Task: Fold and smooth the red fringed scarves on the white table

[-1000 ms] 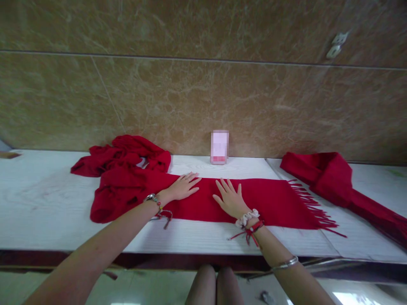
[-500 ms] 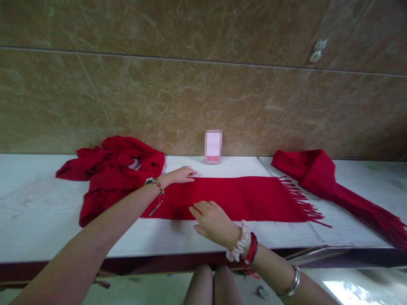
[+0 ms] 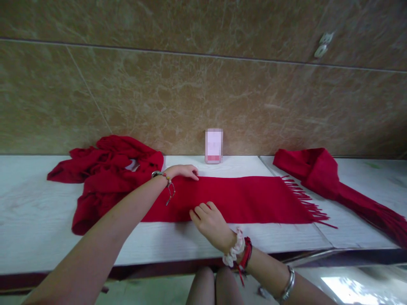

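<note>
A red fringed scarf [image 3: 244, 199] lies flat across the white table, its tasselled end to the right. Its left part runs into a rumpled heap of red cloth [image 3: 108, 169]. At the scarf's far edge, my left hand [image 3: 186, 171] has its fingers curled down and closed on the fabric. My right hand [image 3: 210, 224] is closed at the near edge, almost opposite, thumb and fingers pinching the cloth; the fingertips are partly hidden.
Against the tiled wall [image 3: 178, 93] leans a blurred phone-like object [image 3: 214, 146]. A second red scarf [image 3: 324, 173], folded over with its fringe hanging toward the front edge, lies on the right of the white table [image 3: 32, 212]. My knees [image 3: 205, 288] are below the front edge.
My left hand's fingers, stretched out before, have bent down onto the scarf's far edge. My right hand's fingers have curled in at the near edge. The view has shifted slightly.
</note>
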{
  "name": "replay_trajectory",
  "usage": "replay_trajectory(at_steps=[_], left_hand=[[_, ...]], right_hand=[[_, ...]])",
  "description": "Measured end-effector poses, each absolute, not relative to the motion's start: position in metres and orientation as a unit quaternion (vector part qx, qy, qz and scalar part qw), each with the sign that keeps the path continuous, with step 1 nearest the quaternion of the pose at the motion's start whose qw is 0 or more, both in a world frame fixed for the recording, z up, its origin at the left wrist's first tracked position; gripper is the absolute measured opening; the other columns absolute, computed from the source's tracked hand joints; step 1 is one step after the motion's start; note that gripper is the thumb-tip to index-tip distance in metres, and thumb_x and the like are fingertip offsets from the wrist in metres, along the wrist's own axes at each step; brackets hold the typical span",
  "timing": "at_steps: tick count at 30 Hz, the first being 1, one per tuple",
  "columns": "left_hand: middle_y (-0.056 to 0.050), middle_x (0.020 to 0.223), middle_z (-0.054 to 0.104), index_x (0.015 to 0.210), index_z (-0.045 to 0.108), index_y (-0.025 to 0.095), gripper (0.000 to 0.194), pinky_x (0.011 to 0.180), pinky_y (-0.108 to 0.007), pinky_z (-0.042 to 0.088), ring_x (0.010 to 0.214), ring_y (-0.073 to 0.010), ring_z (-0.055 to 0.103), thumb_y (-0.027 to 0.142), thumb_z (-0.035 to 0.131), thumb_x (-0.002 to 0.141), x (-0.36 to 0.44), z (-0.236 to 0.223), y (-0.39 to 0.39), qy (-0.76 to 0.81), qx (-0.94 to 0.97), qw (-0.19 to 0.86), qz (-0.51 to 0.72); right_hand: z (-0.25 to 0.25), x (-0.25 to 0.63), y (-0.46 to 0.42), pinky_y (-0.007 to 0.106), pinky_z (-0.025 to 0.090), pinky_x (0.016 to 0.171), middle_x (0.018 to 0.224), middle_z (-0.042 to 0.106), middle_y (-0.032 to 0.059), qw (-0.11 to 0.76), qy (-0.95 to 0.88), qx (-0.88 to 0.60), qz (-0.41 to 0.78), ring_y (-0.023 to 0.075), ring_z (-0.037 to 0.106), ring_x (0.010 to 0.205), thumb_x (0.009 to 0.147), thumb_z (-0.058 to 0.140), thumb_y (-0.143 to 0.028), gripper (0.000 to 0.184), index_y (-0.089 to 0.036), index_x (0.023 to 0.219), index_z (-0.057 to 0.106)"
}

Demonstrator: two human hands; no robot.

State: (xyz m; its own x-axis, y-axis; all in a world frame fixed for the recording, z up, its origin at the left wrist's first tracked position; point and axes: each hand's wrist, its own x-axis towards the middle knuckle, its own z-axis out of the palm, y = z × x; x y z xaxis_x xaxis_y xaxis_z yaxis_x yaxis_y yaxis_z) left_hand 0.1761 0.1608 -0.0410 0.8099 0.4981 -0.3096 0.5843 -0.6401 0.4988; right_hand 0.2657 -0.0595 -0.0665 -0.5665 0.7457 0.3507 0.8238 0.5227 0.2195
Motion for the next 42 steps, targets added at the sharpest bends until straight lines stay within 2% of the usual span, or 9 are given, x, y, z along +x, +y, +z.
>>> replay_trajectory(at_steps=[5,9,12,15,20,27,36,42], left_hand=[[0.005,0.045,0.042,0.051,0.052,0.015,0.021,0.049,-0.022,0.026,0.048,-0.0089,0.034,0.032,0.058,0.061,0.175,-0.038,0.159,0.302,0.887,0.346,-0.049],[0.004,0.054,0.048,0.059,0.053,0.015,0.026,0.051,-0.021,0.029,0.052,-0.0088,0.039,0.040,0.055,0.065,0.176,-0.020,0.151,0.297,0.876,0.381,0.004],[0.003,0.064,0.054,0.068,0.053,0.015,0.028,0.055,-0.021,0.035,0.057,-0.0095,0.046,0.043,0.054,0.067,0.187,0.002,0.142,0.274,0.836,0.469,0.080],[0.001,0.065,0.057,0.068,0.055,0.014,0.027,0.058,-0.022,0.039,0.059,-0.0104,0.051,0.039,0.063,0.062,0.211,0.028,0.134,0.244,0.780,0.560,0.138],[0.000,0.065,0.061,0.069,0.059,0.013,0.015,0.060,-0.023,0.042,0.058,-0.0106,0.055,0.026,0.064,0.064,0.276,0.059,0.122,0.212,0.765,0.591,0.145],[-0.003,0.071,0.065,0.075,0.062,0.012,0.009,0.065,-0.026,0.046,0.063,-0.0134,0.059,0.018,0.062,0.068,0.376,0.056,0.099,0.181,0.733,0.650,0.086],[-0.003,0.068,0.066,0.075,0.064,0.014,0.012,0.055,-0.023,0.045,0.059,-0.0148,0.060,0.017,0.055,0.068,0.453,-0.021,0.078,0.210,0.823,0.527,-0.014],[-0.001,0.079,0.068,0.087,0.065,0.014,0.026,0.062,-0.021,0.044,0.070,-0.0146,0.060,0.011,0.050,0.066,0.463,-0.043,0.080,0.209,0.876,0.434,0.001]], right_hand=[[-0.065,0.267,-0.056,0.029,0.037,0.055,0.069,0.055,0.0038,0.111,-0.877,-0.413,-0.218,0.0161,0.050,0.065,0.083,0.047,-0.009,0.011,-0.012,0.079,0.057],[-0.041,0.281,-0.063,0.028,0.034,0.051,0.069,0.055,0.0037,0.131,-0.862,-0.410,-0.268,0.0148,0.049,0.060,0.083,0.044,-0.008,0.015,-0.011,0.090,0.057],[-0.013,0.301,-0.073,0.028,0.034,0.051,0.067,0.055,0.0033,0.153,-0.837,-0.421,-0.315,0.0147,0.049,0.059,0.084,0.042,-0.007,0.022,-0.010,0.100,0.055],[0.014,0.327,-0.086,0.028,0.035,0.052,0.067,0.055,0.0033,0.158,-0.812,-0.437,-0.354,0.0146,0.049,0.059,0.084,0.040,-0.008,0.025,-0.010,0.103,0.056],[0.038,0.380,-0.111,0.027,0.036,0.053,0.067,0.056,0.0040,0.141,-0.776,-0.469,-0.398,0.0142,0.049,0.060,0.084,0.036,-0.005,0.030,-0.009,0.105,0.056],[0.036,0.459,-0.150,0.025,0.041,0.056,0.069,0.058,0.0047,0.107,-0.735,-0.529,-0.410,0.0131,0.051,0.063,0.086,0.035,-0.007,0.028,-0.009,0.103,0.058],[-0.040,0.511,-0.173,0.023,0.042,0.053,0.067,0.056,0.0039,0.083,-0.709,-0.627,-0.311,0.0130,0.051,0.059,0.082,0.034,-0.004,0.031,-0.012,0.097,0.060],[-0.065,0.518,-0.175,0.021,0.045,0.053,0.072,0.058,0.0037,0.081,-0.678,-0.684,-0.257,0.0124,0.055,0.060,0.080,0.035,-0.003,0.034,-0.015,0.098,0.062]])
